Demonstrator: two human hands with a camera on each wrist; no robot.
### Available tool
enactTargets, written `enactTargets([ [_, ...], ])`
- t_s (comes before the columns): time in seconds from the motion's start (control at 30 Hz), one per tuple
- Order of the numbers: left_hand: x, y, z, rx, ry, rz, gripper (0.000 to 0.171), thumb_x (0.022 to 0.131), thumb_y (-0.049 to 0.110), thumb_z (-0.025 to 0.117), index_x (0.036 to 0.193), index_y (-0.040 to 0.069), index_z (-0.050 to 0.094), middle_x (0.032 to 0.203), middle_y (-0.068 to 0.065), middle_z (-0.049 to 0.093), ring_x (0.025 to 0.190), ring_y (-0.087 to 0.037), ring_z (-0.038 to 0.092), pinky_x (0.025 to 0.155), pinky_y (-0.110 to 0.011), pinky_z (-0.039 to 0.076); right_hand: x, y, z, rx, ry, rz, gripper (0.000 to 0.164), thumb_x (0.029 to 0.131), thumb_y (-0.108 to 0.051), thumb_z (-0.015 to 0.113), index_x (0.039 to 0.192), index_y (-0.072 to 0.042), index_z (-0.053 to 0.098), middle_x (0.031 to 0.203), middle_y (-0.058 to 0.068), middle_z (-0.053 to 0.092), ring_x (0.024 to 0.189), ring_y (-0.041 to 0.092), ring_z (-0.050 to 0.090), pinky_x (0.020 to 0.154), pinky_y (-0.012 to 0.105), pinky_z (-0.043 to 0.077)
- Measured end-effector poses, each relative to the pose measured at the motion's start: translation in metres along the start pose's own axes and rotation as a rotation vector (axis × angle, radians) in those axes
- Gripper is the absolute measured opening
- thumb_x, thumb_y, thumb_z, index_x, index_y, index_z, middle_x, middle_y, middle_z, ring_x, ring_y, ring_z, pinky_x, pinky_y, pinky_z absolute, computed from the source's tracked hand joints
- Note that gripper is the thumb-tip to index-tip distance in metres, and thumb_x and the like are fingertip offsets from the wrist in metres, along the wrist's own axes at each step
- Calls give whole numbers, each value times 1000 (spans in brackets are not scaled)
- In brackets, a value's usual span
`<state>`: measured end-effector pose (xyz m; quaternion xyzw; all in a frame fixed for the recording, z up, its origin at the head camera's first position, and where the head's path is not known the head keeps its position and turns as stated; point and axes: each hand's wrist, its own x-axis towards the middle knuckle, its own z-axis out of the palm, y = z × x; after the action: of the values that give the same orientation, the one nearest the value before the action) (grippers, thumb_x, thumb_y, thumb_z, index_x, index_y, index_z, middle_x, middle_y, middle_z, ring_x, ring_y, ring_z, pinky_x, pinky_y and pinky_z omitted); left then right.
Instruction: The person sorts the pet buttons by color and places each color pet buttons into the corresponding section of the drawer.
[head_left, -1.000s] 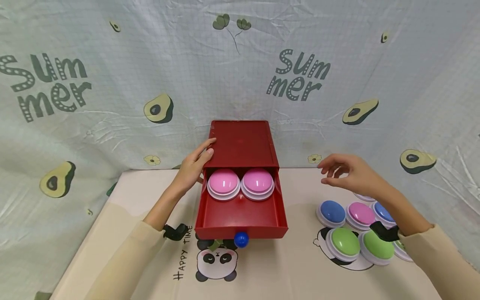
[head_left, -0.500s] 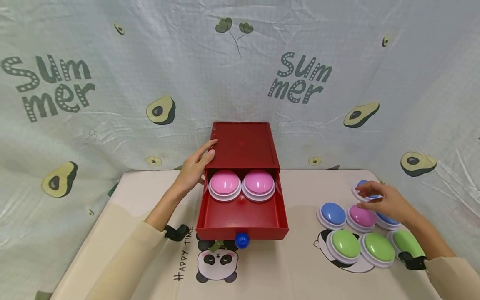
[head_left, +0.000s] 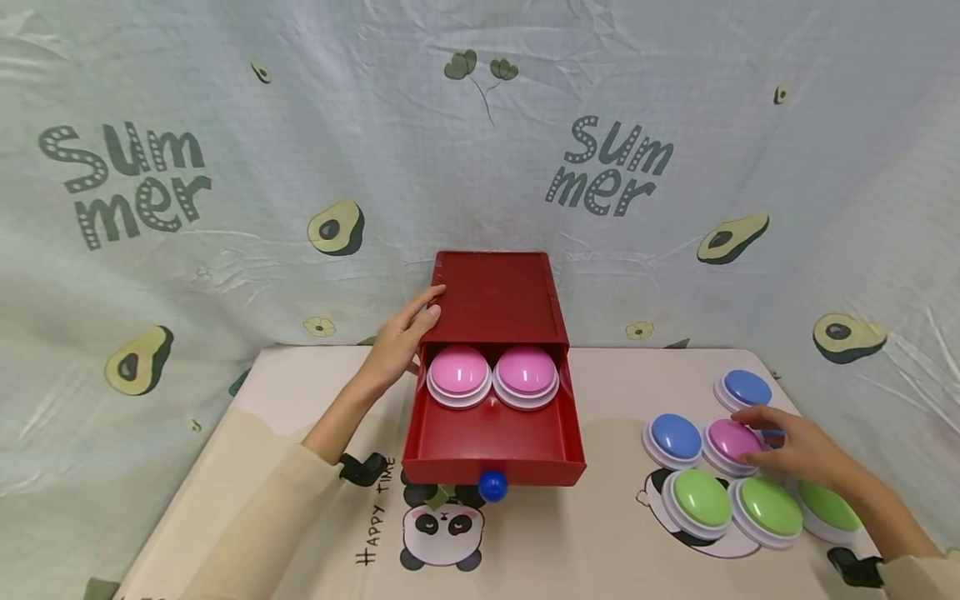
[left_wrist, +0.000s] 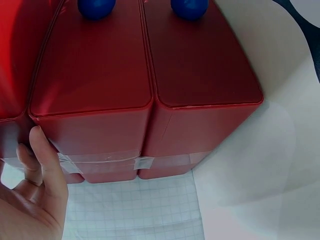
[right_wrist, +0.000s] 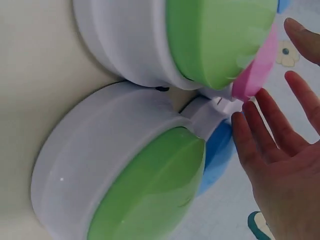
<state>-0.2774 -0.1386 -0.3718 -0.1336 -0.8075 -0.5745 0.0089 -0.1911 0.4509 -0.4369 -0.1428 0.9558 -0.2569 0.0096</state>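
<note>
A red drawer cabinet [head_left: 491, 296] stands in the middle with its top drawer [head_left: 491, 433] pulled out. Two pink dome buttons with white bases, a left one [head_left: 459, 372] and a right one [head_left: 527, 371], sit side by side at the drawer's back. My left hand [head_left: 393, 350] rests against the cabinet's left side, fingertips on its top edge; the left wrist view shows this hand [left_wrist: 37, 190] touching the red casing. At the right, my right hand [head_left: 798, 446] spreads thumb and fingers over a pink dome button [head_left: 731, 442]. In the right wrist view its fingertips meet the pink dome [right_wrist: 257, 70].
Around the right hand stand blue dome buttons, one nearer the cabinet [head_left: 675, 437] and one farther back [head_left: 746, 389]. Green dome buttons [head_left: 701, 498] line the front. A blue knob [head_left: 492, 486] juts from the drawer front. A patterned curtain [head_left: 390, 167] hangs behind the table.
My right hand has moved right and down from beyond the buttons to the pink one among them. My left hand stays on the cabinet. The head view has shifted slightly.
</note>
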Motion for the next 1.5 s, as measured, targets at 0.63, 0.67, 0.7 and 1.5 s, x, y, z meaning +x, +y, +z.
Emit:
enactTargets([
  [0.63,-2,5,-5,0,-64,-43,50,106,54,47,155,54,37,139,-14,60,66,-26,56,61,-53,62,2,-3,13,-103,-8,51,64,71,-20,93,126,-2,66,120,23,69,102,30,64,79,22,54],
  [0.67,-2,6,-5,9,-67,-41,50,106,54,47,155,54,36,142,-14,58,67,-28,56,61,-53,62,2,-3,13,-107,-7,51,64,71,-20,93,126,-2,66,120,24,69,103,32,65,79,24,54],
  [0.7,-3,7,-5,19,-68,-38,51,106,54,47,155,53,36,145,-13,56,66,-29,56,61,-52,62,2,-3,13,-108,-6,50,65,71,-19,93,126,-1,66,119,25,68,103,35,65,79,26,54],
  [1.5,-7,7,-5,38,-52,-8,50,104,52,52,153,46,44,100,-13,54,56,-21,53,57,-58,60,0,-8,24,-174,52,59,71,68,-30,95,125,-1,65,115,26,69,95,34,64,73,38,53],
])
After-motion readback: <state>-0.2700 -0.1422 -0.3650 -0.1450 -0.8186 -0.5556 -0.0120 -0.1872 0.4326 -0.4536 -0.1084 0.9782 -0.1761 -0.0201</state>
